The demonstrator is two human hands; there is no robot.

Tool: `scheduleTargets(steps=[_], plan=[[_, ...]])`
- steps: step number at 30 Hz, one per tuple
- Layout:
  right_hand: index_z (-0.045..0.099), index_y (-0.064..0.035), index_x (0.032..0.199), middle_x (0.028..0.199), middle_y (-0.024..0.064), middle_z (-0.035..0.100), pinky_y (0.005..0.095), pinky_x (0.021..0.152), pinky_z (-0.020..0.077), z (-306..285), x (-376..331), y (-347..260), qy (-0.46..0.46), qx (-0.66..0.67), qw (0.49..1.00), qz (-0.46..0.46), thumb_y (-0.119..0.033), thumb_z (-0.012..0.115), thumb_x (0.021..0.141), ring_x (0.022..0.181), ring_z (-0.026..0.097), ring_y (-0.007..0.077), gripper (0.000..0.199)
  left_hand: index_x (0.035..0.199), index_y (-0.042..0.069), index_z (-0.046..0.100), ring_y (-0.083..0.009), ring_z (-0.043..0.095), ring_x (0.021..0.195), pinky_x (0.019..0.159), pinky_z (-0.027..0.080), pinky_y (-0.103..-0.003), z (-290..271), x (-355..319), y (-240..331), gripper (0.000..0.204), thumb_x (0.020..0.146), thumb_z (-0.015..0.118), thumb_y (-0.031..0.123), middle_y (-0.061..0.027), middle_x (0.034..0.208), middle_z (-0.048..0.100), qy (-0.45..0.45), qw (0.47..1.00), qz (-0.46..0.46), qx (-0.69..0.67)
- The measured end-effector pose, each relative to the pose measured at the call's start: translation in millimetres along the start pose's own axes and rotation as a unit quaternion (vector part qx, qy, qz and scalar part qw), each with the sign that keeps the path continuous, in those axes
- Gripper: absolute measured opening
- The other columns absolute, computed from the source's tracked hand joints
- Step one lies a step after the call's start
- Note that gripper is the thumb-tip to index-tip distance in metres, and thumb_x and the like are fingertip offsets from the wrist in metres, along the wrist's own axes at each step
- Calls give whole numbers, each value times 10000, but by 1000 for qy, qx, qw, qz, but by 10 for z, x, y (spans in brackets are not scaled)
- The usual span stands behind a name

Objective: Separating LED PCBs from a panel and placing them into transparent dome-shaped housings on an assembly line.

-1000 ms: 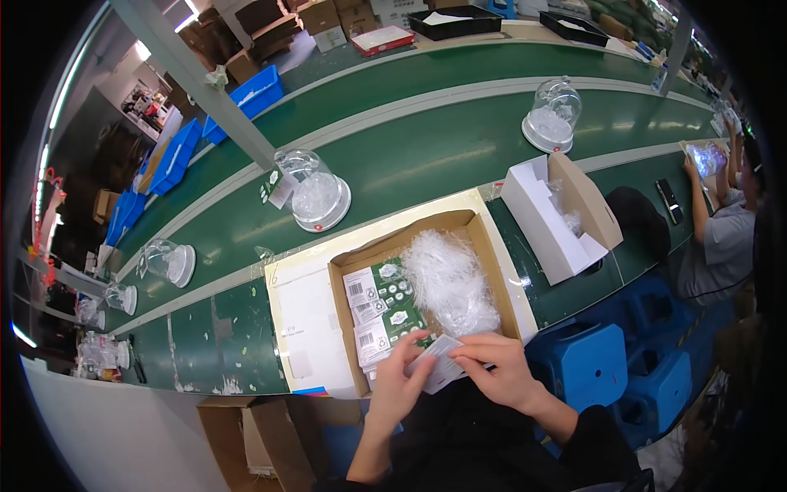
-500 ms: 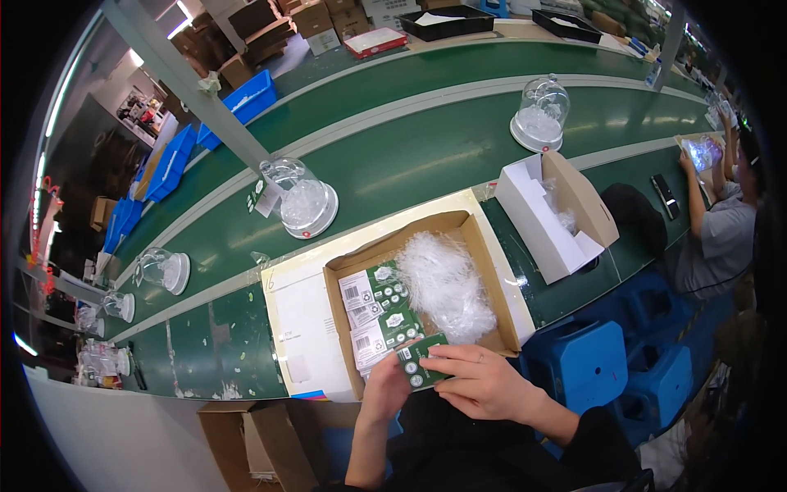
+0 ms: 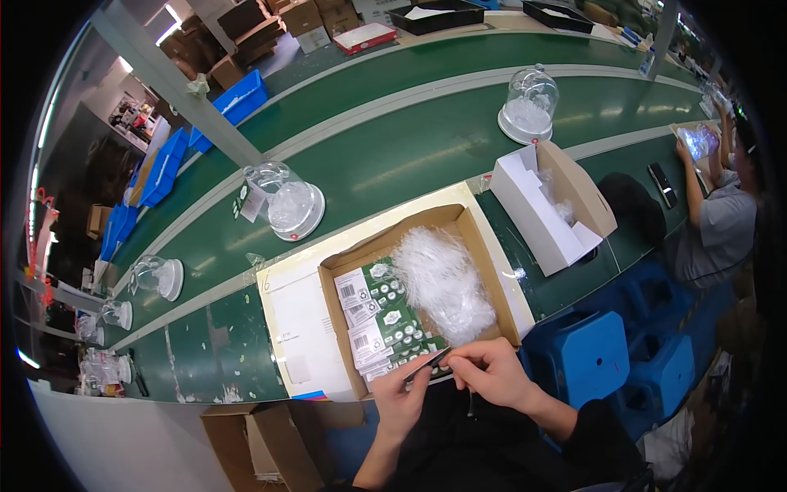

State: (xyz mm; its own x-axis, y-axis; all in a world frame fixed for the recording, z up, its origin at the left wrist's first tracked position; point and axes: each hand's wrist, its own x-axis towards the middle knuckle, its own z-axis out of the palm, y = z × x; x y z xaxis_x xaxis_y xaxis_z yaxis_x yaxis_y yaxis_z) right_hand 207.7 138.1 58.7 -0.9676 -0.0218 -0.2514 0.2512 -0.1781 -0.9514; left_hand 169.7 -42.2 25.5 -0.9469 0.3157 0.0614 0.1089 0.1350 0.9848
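Card (image 3: 427, 364) is gripped by the left hand (image 3: 400, 402) at the near edge of the cardboard tray (image 3: 490, 283); at its upper-right end the fingertips of the right hand (image 3: 494, 377) are pinched together, on what cannot be told. It has just been turned from green face to edge-on, so its rim is offered to those fingertips, its apparent long axis slanted toward the tray's right wall.

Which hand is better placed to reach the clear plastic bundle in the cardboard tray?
Right, most likely: the right hand sits nearer the clear plastic bundle than the left hand, which grips the card. The right fingers are at the card's end, though.
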Motion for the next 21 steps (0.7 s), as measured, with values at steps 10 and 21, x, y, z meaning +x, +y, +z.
scheduleTargets(steps=[10,21], plan=[[671,50,948,669,75,667,183,471,467,-33,35,15,-25,101,993,50,-82,550,962,526,609,86,179,1054,-24,700,-224,691,972,886,513,-292,-4,91,134,286,816,587,-133,-155,1035,718,-35,997,66,26],[667,35,967,688,66,666,184,496,473,-79,46,8,-55,114,990,57,-106,546,974,551,610,77,186,1066,-18,703,-204,686,954,868,512,-288,-29,82,157,292,813,606,-129,-144,1015,720,-45,999,29,2]])
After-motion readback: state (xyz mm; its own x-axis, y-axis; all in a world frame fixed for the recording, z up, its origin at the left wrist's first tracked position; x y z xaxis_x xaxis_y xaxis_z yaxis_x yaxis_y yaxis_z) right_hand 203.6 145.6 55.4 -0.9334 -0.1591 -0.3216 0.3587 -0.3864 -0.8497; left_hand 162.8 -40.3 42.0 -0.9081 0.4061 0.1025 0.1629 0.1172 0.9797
